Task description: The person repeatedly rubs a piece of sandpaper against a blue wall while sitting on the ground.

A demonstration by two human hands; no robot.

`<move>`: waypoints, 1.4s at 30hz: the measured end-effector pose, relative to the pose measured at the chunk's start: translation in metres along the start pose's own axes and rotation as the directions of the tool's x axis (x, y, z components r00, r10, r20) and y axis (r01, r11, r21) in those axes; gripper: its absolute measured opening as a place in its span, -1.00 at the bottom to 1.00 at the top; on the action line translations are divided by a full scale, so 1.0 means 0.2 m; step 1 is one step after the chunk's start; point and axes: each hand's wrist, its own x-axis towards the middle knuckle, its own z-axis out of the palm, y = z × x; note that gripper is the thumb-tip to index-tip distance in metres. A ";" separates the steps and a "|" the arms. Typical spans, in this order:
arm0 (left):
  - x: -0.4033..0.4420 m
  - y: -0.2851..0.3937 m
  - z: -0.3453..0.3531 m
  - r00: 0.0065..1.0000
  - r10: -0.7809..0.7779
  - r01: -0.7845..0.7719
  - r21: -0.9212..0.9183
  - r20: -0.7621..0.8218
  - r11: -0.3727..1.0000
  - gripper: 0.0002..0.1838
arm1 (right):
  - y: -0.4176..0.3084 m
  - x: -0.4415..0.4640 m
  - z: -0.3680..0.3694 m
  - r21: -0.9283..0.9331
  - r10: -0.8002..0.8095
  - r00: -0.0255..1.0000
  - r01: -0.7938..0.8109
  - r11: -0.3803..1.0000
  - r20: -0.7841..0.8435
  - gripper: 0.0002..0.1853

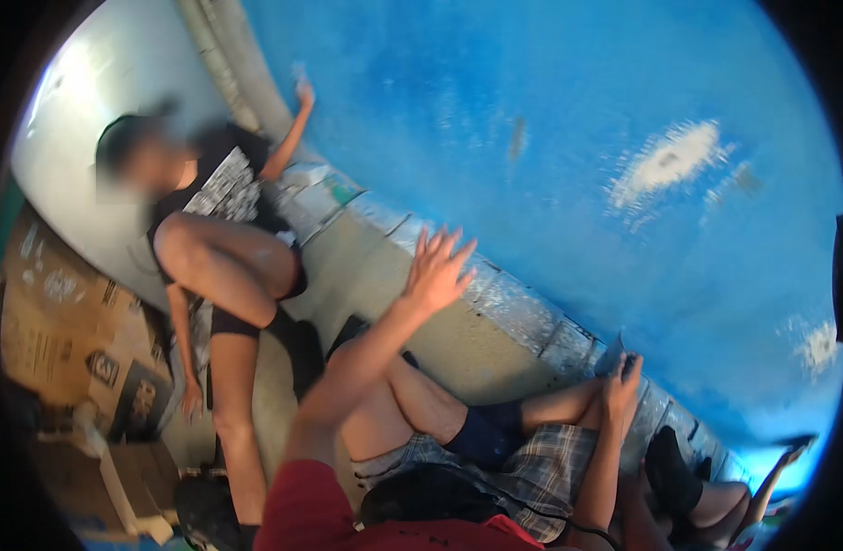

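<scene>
While gripping a thin flat-bladed tool (614,353) in the right hand (622,386), with fingers closed around its dark handle, holds it near the foot of the blue wall (495,165), to the right of both bent legs. Cannot tell contact from near miss between blade and paint. Holds the left hand (440,271) out ahead with fingers spread wide, in front of the strip of worn, silvery blocks (518,317) along the wall's base; cannot tell touching from hovering. Sits on a tan floor (449,342) in a red shirt (297,505) and plaid shorts (554,459). Faces a large pale patch (669,161) on the wall, with a smaller pale patch (818,347) farther right. Has a co-worker (233,188) in a black T-shirt to the left, with one hand raised at the wall around something too blurred to name. Has another person (720,503) at lower right, partly cut off, and a cardboard box (63,312) at far left.
</scene>
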 end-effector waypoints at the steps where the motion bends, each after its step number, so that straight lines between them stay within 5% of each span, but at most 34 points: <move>1: 0.02 -0.04 -0.21 1.000 0.012 -0.007 0.158 -0.029 0.987 -0.39 | 0.00 0.00 0.00 -0.024 0.002 1.000 -0.002 1.000 -0.004 -0.74; 4: -0.04 -0.28 -0.70 0.991 0.128 -0.099 0.502 -0.023 0.859 -0.17 | 0.10 0.02 0.01 0.045 -0.006 1.000 0.005 0.999 0.021 -0.68; 6: -0.20 -0.60 -0.94 0.992 0.061 -0.121 0.664 0.113 0.738 -0.18 | 0.15 0.04 0.03 0.101 0.009 1.000 -0.010 0.995 0.007 -0.65; 8: -0.51 -1.07 -1.06 0.823 -0.489 -0.027 0.881 0.288 0.472 -0.18 | 0.04 0.04 0.01 0.046 0.045 0.999 -0.046 0.998 0.020 -0.68; 11: -0.53 -0.89 -1.06 0.618 -0.772 0.193 0.924 0.146 0.329 -0.12 | -0.02 0.03 -0.03 0.040 0.072 0.995 -0.075 0.996 0.072 -0.73; 12: -0.51 -0.79 -1.08 0.770 -0.631 0.263 0.854 0.095 0.449 -0.08 | 0.00 0.04 -0.04 0.048 0.072 0.993 -0.077 0.996 0.098 -0.75; 15: -0.43 -0.70 -1.11 0.819 -0.573 0.495 0.518 -0.012 0.697 -0.01 | 0.05 0.04 0.00 0.118 -0.016 1.000 0.013 0.993 0.017 -0.79; 16: -0.42 -0.72 -1.09 0.805 -0.547 0.592 0.358 -0.228 0.722 0.07 | 0.04 0.03 -0.01 0.141 0.012 0.999 -0.018 0.990 0.039 -0.79; 19: -0.39 -0.93 -1.10 0.626 -0.678 0.622 -0.279 -0.385 0.732 0.13 | 0.05 0.03 -0.01 0.136 -0.005 0.996 -0.007 0.991 0.092 -0.77; 22: -0.33 -0.99 -1.22 0.448 -0.880 0.663 -0.601 -0.158 0.446 0.15 | 0.10 0.05 0.00 0.086 -0.006 0.996 -0.002 0.996 0.089 -0.76; 25: -0.36 -1.10 -1.20 0.424 -0.885 0.631 -0.638 -0.192 0.441 0.17 | 0.13 0.05 -0.01 0.064 -0.003 0.996 -0.003 0.998 0.093 -0.69; 27: -0.44 -1.16 -1.19 0.418 -0.873 0.722 -0.490 -0.253 0.488 0.06 | -0.16 0.00 -0.05 -0.110 0.155 0.980 -0.141 0.984 0.124 -0.70; 28: -0.47 -1.28 -1.21 0.448 -0.830 0.824 -0.206 -0.333 0.528 -0.19 | -0.35 -0.03 -0.08 -0.210 0.249 0.964 -0.225 0.951 0.095 -0.70; 29: -0.57 -1.35 -1.20 0.378 -0.893 0.749 -0.486 -0.245 0.450 -0.41 | -0.44 -0.04 -0.11 -0.277 0.260 0.958 -0.218 0.936 0.124 -0.64; 32: -0.64 -1.55 -1.06 0.405 -0.890 0.747 -0.485 -0.210 0.454 -0.40 | -0.38 0.00 -0.11 -0.488 0.294 0.953 -0.225 0.843 0.068 -0.58; 33: -0.68 -1.61 -1.02 0.394 -0.895 0.762 -0.471 -0.208 0.444 -0.40 | -0.33 0.00 -0.10 -0.451 0.225 0.972 -0.171 0.876 0.069 -0.66; 34: -0.69 -1.63 -0.99 0.382 -0.900 0.773 -0.461 -0.209 0.435 -0.40 | -0.13 0.01 -0.05 -0.172 0.055 0.998 -0.048 0.984 0.039 -0.77; 36: -0.69 -1.63 -0.93 0.377 -0.903 0.798 -0.424 -0.203 0.429 -0.39 | 0.03 0.00 0.00 -0.083 -0.017 1.000 0.016 0.996 -0.007 -0.82; 42: -0.72 -1.64 -0.73 0.404 -0.903 0.832 -0.350 -0.147 0.429 -0.37 | -0.02 -0.01 -0.01 -0.183 -0.021 0.999 0.016 0.983 -0.025 -0.81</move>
